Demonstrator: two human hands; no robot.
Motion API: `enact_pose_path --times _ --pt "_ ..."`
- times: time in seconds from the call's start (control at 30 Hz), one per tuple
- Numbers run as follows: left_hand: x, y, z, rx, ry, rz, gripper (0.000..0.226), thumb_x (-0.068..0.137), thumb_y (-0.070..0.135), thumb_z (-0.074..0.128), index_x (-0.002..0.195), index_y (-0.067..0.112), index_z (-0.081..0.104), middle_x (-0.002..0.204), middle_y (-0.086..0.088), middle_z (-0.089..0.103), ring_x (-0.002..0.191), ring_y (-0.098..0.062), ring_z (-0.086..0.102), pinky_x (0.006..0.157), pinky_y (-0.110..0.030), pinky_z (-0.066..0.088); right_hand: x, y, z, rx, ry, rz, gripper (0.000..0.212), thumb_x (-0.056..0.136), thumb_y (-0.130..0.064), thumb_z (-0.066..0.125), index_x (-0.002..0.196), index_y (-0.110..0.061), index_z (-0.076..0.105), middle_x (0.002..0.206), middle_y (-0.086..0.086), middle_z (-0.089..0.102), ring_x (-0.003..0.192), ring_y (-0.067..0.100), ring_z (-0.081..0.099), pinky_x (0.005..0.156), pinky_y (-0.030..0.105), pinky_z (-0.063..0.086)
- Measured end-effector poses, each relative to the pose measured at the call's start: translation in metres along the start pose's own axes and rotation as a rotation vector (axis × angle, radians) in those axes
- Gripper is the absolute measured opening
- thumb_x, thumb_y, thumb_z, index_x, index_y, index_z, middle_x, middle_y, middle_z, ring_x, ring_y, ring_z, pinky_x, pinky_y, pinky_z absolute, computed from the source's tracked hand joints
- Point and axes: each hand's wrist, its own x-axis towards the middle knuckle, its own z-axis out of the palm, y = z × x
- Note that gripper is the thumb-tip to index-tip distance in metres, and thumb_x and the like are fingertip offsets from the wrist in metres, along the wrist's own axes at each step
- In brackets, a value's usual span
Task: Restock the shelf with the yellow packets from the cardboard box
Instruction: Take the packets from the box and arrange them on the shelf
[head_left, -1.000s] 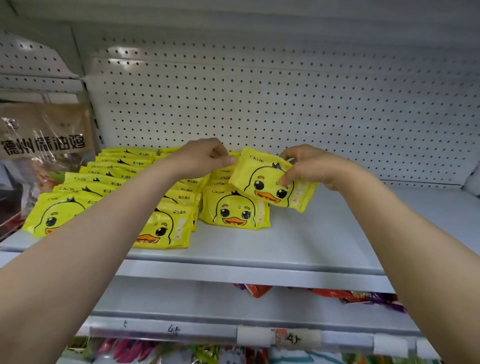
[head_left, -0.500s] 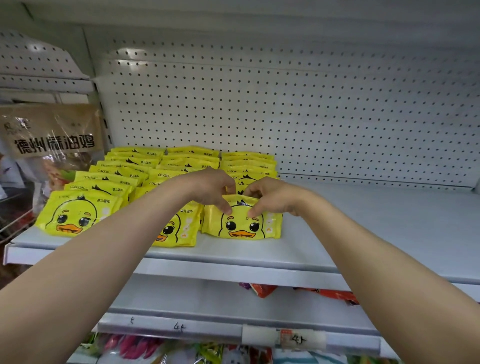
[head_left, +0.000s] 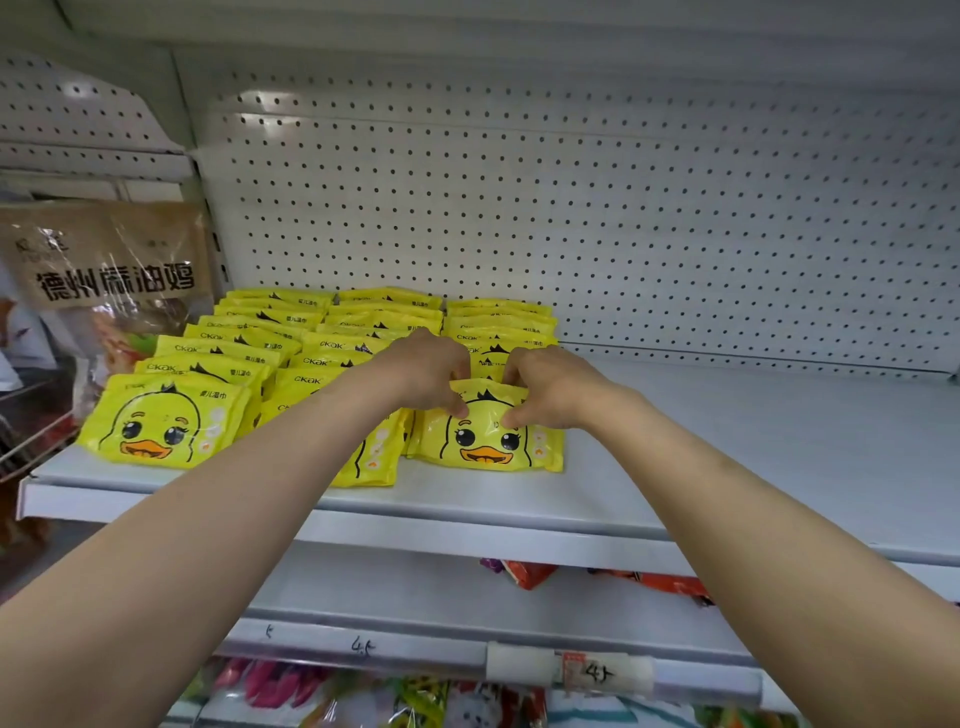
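Three rows of yellow duck-face packets (head_left: 332, 332) stand leaning back on the white shelf (head_left: 753, 467). The front packet of the right row (head_left: 485, 441) stands upright near the shelf's front. My left hand (head_left: 421, 371) pinches its top left corner and my right hand (head_left: 550, 387) pinches its top right corner. Another front packet (head_left: 161, 421) faces me at the left. The cardboard box is out of view.
A white pegboard wall (head_left: 623, 218) backs the shelf. A brown bag with black characters (head_left: 104, 260) hangs at the left. Below runs a price rail with handwritten tags (head_left: 587, 673), and colourful packets (head_left: 524, 571) lie on the lower shelves.
One second ago both hands held the packet in the air above the right row. They lowered it onto the shelf at the front of that row and still hold its top.
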Motion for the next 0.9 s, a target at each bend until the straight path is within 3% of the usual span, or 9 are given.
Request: enact_pose_path --times 0.2,0.43,0.57,0.77,0.9 --pt "-0.016 0.004 0.007 0.064 0.143 -0.007 0.053 0.077 0.047 0.076 0.12 0.023 0.058 0.118 -0.004 0.061 0.124 -0.027 0.04 0.091 -0.038 0.042 -0.001 -0.013 -0.001 -0.202 0.04 0.048 0.062 0.076 -0.044 0.079 0.127 -0.02 0.054 0.125 0.004 0.056 0.123 0.026 0.044 0.086 0.035 0.044" --pt "-0.054 -0.015 -0.015 0.062 0.353 0.032 0.061 0.078 0.032 0.078 0.131 0.024 0.05 0.124 -0.003 0.056 0.124 -0.026 0.044 0.096 -0.038 0.041 0.006 -0.05 -0.023 -0.383 0.079 0.014 0.056 0.084 -0.033 0.07 0.134 -0.019 0.05 0.129 0.007 0.052 0.126 0.027 0.044 0.091 0.038 0.044" --pt "-0.094 -0.063 -0.05 0.081 0.417 -0.039 0.065 0.076 0.021 0.081 0.133 0.023 0.05 0.123 -0.008 0.053 0.12 -0.03 0.047 0.095 -0.043 0.044 0.012 -0.109 -0.05 -0.257 0.173 -0.131 0.053 0.086 -0.031 0.068 0.134 -0.018 0.051 0.132 0.009 0.05 0.124 0.029 0.047 0.094 0.039 0.044" --pt "-0.188 -0.152 -0.086 0.193 0.5 -0.218 0.064 0.074 0.027 0.08 0.13 0.024 0.049 0.122 -0.008 0.051 0.118 -0.032 0.048 0.091 -0.048 0.048 0.006 -0.221 -0.062 -0.069 0.336 -0.384 0.047 0.09 -0.038 0.065 0.132 -0.024 0.051 0.136 0.007 0.05 0.125 0.029 0.049 0.097 0.039 0.042" --pt "-0.265 -0.201 -0.095 0.219 0.559 -0.316 0.053 0.082 0.033 0.069 0.13 0.021 0.051 0.125 -0.011 0.052 0.119 -0.034 0.047 0.092 -0.049 0.048 -0.002 -0.294 -0.047 0.005 0.363 -0.529 0.047 0.091 -0.043 0.062 0.133 -0.027 0.05 0.14 0.001 0.048 0.128 0.027 0.047 0.099 0.041 0.044"
